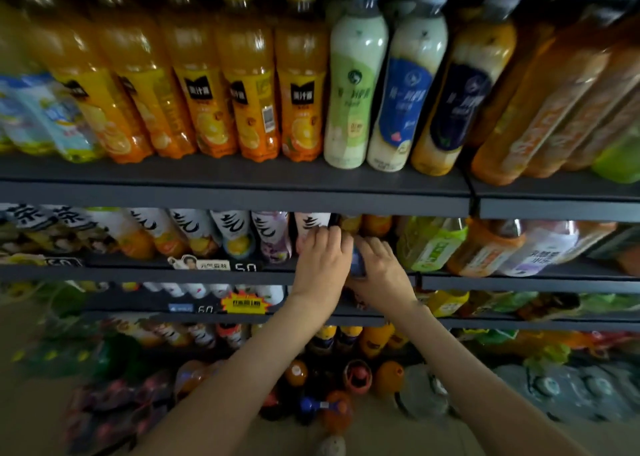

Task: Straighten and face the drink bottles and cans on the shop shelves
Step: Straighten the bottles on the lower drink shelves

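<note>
Both my hands reach into the second shelf (145, 272) from the top. My left hand (322, 261) and my right hand (381, 265) curl round a dark blue bottle (357, 263) between them; only a sliver of it shows. Left of it stands a row of white-labelled drink bottles (232, 233). Orange-capped bottles (375, 225) stand behind my hands. On the top shelf (242, 192) orange juice bottles (249, 84) stand in a row, beside a green (353, 84) and a blue milky bottle (405, 91).
Green tea bottles (433, 244) and orange-brown bottles (485, 247) stand right of my hands. Lower shelves (519, 324) carry more drinks. Loose bottles (332, 383) and shrink-wrapped water packs (571, 393) crowd the floor below. A yellow price tag (244, 305) hangs on the third shelf's edge.
</note>
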Available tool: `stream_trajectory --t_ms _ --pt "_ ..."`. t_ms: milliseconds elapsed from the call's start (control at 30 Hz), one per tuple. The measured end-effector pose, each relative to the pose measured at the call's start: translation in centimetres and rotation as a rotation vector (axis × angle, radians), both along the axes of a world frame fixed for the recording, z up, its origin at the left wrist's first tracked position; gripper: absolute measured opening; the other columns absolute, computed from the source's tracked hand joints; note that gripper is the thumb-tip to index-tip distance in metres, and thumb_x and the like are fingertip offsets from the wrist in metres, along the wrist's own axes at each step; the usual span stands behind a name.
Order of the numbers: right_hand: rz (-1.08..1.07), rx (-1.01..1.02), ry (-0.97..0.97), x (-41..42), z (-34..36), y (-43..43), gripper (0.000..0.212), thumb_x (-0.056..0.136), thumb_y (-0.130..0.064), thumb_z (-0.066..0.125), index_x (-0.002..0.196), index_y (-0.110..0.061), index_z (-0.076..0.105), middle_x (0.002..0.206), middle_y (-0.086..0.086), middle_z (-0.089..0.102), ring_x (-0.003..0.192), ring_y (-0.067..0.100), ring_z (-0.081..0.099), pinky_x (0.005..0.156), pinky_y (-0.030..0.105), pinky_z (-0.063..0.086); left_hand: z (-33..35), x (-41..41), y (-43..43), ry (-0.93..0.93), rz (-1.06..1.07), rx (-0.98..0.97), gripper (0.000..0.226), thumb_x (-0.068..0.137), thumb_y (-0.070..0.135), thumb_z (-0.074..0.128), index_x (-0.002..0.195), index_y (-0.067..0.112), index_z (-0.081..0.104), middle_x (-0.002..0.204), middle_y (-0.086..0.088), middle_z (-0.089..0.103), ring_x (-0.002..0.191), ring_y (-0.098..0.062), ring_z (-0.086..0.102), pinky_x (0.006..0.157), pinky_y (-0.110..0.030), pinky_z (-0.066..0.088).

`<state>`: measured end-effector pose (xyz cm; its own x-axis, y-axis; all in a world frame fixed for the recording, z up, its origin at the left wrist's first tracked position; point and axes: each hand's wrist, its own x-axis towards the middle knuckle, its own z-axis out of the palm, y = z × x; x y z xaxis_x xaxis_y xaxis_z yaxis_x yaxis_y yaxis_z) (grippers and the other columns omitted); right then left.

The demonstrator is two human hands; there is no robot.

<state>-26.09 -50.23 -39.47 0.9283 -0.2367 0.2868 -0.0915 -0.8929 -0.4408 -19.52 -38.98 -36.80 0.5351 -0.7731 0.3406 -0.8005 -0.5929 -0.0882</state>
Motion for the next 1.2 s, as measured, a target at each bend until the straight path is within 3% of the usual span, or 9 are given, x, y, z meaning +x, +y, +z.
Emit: stream_trajectory --t_ms 67,233,367,467,533,633,900,1100,1200 --pt "0.030 -0.109 -0.032 -0.5 2.3 -0.1 0.058 0.065 -0.028 0.065 0.116 0.001 0.059 0.103 0.016 0.062 0.089 0.038 0.060 0.080 0.049 0.053 3.0 -0.4 0.3 0.027 0.041 0.072 0.036 0.047 0.014 0.084 0.078 0.014 0.066 0.073 -0.003 0.060 0.069 -0.022 0.061 0.063 -0.031 0.049" --pt "0.078 -0.160 -0.297 -2.0 7.1 0.6 0.069 0.070 -0.017 0.078 0.132 -0.005 0.050 0.127 0.012 0.056 0.124 0.024 0.043 0.110 0.042 0.027 6.7 -1.4 4.4 0.307 0.151 -0.144 0.053 0.081 0.038 0.069 0.121 0.009 0.047 0.116 -0.008 0.052 0.109 -0.027 0.051 0.085 -0.034 0.040" --pt "-0.003 0.418 -0.378 -3.1 11.1 5.6 0.088 0.077 -0.021 0.077 0.147 -0.010 0.024 0.143 0.000 0.034 0.134 0.009 0.029 0.106 0.016 0.028 10.2 -3.1 9.5 0.505 0.220 -0.451 0.058 0.076 0.047 0.072 0.116 0.010 0.050 0.108 -0.006 0.053 0.102 -0.022 0.053 0.076 -0.031 0.042" --pt "0.130 0.946 -0.180 -2.9 14.4 10.1 0.054 0.082 -0.011 0.071 0.129 -0.021 0.047 0.126 -0.003 0.059 0.115 0.011 0.057 0.081 0.013 0.049 12.2 -3.4 13.0 0.573 0.217 -0.616 0.041 0.075 0.037 0.074 0.100 0.018 0.048 0.097 -0.002 0.051 0.090 -0.020 0.055 0.067 -0.030 0.043" --pt "0.225 1.011 -0.104 -2.3 15.7 12.8 0.029 0.082 -0.019 0.068 0.109 -0.025 0.059 0.109 -0.003 0.068 0.100 0.013 0.064 0.070 0.021 0.052 13.5 -3.0 15.0 0.638 0.179 -0.688 0.035 0.077 0.032 0.073 0.097 0.026 0.045 0.098 0.000 0.053 0.087 -0.016 0.056 0.067 -0.027 0.046" --pt "0.302 1.075 -0.152 -0.4 18.3 16.3 0.047 0.070 -0.034 0.068 0.115 -0.022 0.059 0.110 -0.011 0.068 0.099 0.003 0.065 0.078 0.019 0.053 15.8 -1.1 17.4 0.688 0.093 -0.713 0.037 0.078 0.035 0.072 0.100 0.037 0.042 0.105 0.004 0.054 0.091 -0.010 0.057 0.071 -0.025 0.049" --pt "0.299 0.716 -0.420 8.7 25.1 25.2 0.035 0.075 -0.022 0.077 0.106 -0.027 0.061 0.101 -0.015 0.068 0.092 -0.003 0.063 0.075 0.014 0.050 23.1 7.6 27.0 0.344 -0.055 -0.700 0.053 0.080 0.028 0.067 0.129 0.026 0.046 0.111 0.017 0.044 0.109 -0.002 0.044 0.089 -0.018 0.040" --pt "0.280 0.623 -0.568 18.2 31.4 33.6 0.037 0.077 -0.026 0.076 0.111 -0.029 0.061 0.102 -0.015 0.068 0.094 -0.003 0.063 0.081 0.018 0.051 28.2 16.3 34.2 0.205 -0.001 -0.990 0.052 0.077 0.017 0.074 0.125 0.015 0.057 0.113 0.000 0.061 0.104 -0.014 0.058 0.085 -0.028 0.049" --pt "0.240 0.559 -0.614 22.1 34.0 36.3 0.037 0.079 -0.021 0.075 0.112 -0.025 0.059 0.100 -0.014 0.065 0.085 -0.008 0.060 0.075 0.005 0.046 30.6 20.0 35.6 0.157 0.047 -1.009 0.045 0.080 0.017 0.068 0.125 0.015 0.057 0.114 -0.005 0.062 0.105 -0.021 0.057 0.087 -0.031 0.047"
